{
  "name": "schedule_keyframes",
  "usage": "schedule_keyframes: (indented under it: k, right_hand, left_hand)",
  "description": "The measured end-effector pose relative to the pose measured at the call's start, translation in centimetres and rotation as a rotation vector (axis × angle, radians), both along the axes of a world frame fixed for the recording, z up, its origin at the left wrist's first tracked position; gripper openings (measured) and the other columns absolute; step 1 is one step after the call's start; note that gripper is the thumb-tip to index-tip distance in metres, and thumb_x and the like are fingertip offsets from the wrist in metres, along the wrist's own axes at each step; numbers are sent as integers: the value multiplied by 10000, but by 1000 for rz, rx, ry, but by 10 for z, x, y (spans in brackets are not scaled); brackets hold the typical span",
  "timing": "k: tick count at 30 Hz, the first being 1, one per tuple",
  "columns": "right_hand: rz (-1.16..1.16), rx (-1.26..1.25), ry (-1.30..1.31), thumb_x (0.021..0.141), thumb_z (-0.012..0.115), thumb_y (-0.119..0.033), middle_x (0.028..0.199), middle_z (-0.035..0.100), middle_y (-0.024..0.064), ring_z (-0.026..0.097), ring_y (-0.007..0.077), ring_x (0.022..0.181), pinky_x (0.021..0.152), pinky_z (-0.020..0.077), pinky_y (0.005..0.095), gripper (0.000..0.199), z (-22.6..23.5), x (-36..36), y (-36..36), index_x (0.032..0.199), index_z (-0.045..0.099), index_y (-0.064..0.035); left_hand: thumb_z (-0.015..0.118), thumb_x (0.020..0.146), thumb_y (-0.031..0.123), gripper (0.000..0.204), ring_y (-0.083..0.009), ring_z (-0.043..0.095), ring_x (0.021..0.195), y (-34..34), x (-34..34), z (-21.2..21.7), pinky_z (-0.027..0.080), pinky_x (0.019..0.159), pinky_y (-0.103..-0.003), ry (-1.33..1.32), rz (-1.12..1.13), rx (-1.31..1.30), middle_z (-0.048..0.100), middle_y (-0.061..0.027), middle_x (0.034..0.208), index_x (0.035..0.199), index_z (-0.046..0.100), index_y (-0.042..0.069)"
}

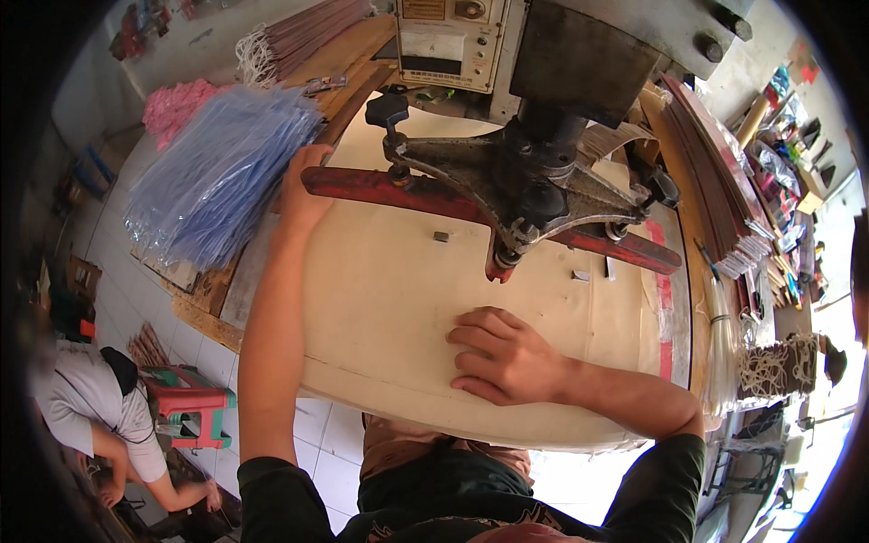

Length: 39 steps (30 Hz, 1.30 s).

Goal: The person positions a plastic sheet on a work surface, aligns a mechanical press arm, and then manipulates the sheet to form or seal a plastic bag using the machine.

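My left hand [306,192] is at the left end of a red bar [398,192], beside a stack of clear bluish plastic sheets [222,172]. The bar and the hand's own back hide most of its fingers, so what they do is unclear. My right hand [505,357] rests on a pale cream sheet [380,299] that covers the work surface. Its fingers are loosely bent and apart, with nothing seen in them. The red bar hangs under the dark metal bracket [471,167] of a press. Small metal pieces [441,237] lie on the sheet beneath it.
Behind the bracket stands a control box [448,45] with knobs. Dark red flat strips [715,172] are piled on the right, near bundled white cords [778,366]. Pink material [176,110] lies behind the plastic. At lower left, another person [118,416] bends beside a red-and-green stool [192,403].
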State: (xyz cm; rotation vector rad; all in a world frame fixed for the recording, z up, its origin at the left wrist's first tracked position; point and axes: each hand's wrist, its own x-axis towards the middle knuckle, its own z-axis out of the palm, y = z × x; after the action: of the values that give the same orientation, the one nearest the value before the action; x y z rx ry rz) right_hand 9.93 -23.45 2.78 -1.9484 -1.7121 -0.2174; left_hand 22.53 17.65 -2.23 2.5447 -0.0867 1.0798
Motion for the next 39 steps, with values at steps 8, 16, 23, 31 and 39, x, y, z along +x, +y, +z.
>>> schedule_keyframes:
  k: [8,16,23,31,39]
  right_hand:
    - [-114,225,-166,821,814,-237,1230,633,125,604,318,1173,1005,503,470,217,6,-2,-3,918,674,-103]
    - [-31,29,-7,841,788,-203,1226,648,133,654,288,1034,920,522,428,210,-3,0,1,968,664,-90]
    - [20,89,-74,862,799,-206,1209,662,125,675,302,1000,885,556,431,194,4,4,4,913,658,-82]
    - [-32,32,19,839,805,-235,1195,642,112,641,296,1081,955,524,430,218,-2,-2,0,867,650,-85]
    - [-54,47,-10,857,768,-183,1160,649,108,651,294,1020,908,535,421,180,-4,-1,2,918,637,-77]
  left_hand:
    - [702,885,237,190,-436,574,1269,6,2,-9,468,1035,-528,133,88,93,654,-215,1233,1007,657,98]
    - [683,890,256,188,-438,566,1265,7,4,-4,467,1026,-517,178,47,-33,654,-213,1237,981,646,96]
    - [673,892,260,236,-429,604,1164,25,4,-16,493,972,-496,91,50,109,659,-204,1183,1018,630,65]
    - [665,893,266,197,-424,609,1197,8,7,-11,495,1015,-487,112,104,26,677,-205,1198,963,642,83]
    - [666,886,236,200,-421,644,1122,12,9,-16,512,970,-472,98,29,3,698,-193,1134,991,646,67]
